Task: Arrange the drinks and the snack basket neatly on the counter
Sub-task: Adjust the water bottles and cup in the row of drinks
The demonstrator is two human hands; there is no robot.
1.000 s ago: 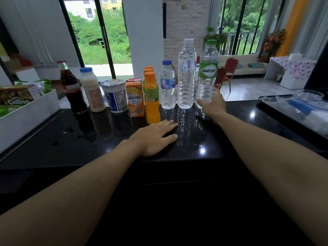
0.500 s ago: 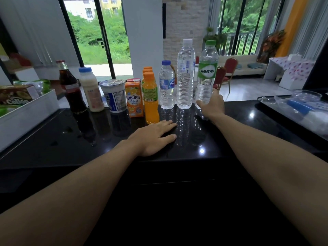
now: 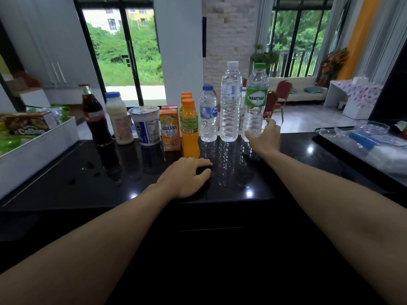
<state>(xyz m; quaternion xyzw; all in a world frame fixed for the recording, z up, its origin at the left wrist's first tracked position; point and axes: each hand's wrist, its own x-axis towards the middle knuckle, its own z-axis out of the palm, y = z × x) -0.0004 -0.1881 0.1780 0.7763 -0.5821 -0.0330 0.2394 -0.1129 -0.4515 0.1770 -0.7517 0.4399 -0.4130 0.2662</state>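
Left grip point(image 3: 187, 175), near the front edge of the desk point(image 3: 66, 172): fingers flat a second ago, now loosely arched, holding nothing. Right grip point(image 3: 265, 137) unmoved at the far edge, thumb against the foot of the NAMTHIP bottle point(image 3: 255, 102); clasp indeterminate. Bottle ends the drinks row point(image 3: 230, 106); placement judged finishing.

Drinks row point(image 3: 169, 128) along counter point(image 3: 66, 177) far edge; snack basket point(image 3: 39, 148) at L end, tray point(image 3: 326, 134) at R end.

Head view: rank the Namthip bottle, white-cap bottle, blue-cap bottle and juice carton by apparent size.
1. White-cap bottle and Namthip bottle: these look nearly alike, so I won't rank one above the other.
2. Blue-cap bottle.
3. Juice carton.
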